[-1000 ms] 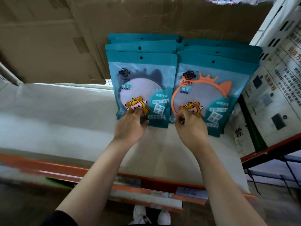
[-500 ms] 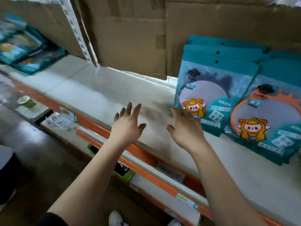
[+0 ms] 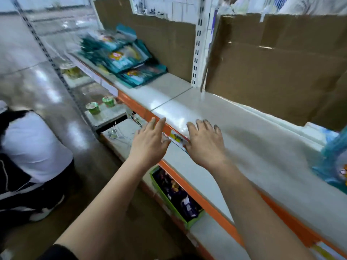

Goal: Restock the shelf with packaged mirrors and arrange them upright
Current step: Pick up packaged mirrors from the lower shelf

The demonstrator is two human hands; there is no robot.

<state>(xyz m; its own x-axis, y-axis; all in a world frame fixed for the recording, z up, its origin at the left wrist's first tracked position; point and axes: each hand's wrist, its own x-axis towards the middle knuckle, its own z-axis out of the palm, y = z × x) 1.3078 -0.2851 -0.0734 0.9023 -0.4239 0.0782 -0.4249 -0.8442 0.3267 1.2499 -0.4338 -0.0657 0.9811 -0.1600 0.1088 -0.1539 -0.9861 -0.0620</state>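
Note:
A loose pile of teal packaged mirrors (image 3: 124, 61) lies flat on the white shelf (image 3: 249, 147) at the far left. The upright teal mirror packs (image 3: 332, 162) show only partly at the right edge. My left hand (image 3: 150, 143) hovers over the shelf's orange front rail (image 3: 202, 199), fingers straight, holding nothing. My right hand (image 3: 204, 143) is beside it above the shelf's front edge, fingers spread and empty. Both hands are well short of the flat pile.
Brown cardboard (image 3: 277, 68) lines the back of the shelf. A white slotted upright (image 3: 197, 44) splits the shelf bays. Below are a green box of goods (image 3: 178, 196) and small green cups (image 3: 93, 107). Another person (image 3: 28, 152) crouches on the floor at left.
My hands let go of the upright packs and swung left along the shelf. The view turned left, so the standing packs slid to the right edge and the flat pile came into sight.

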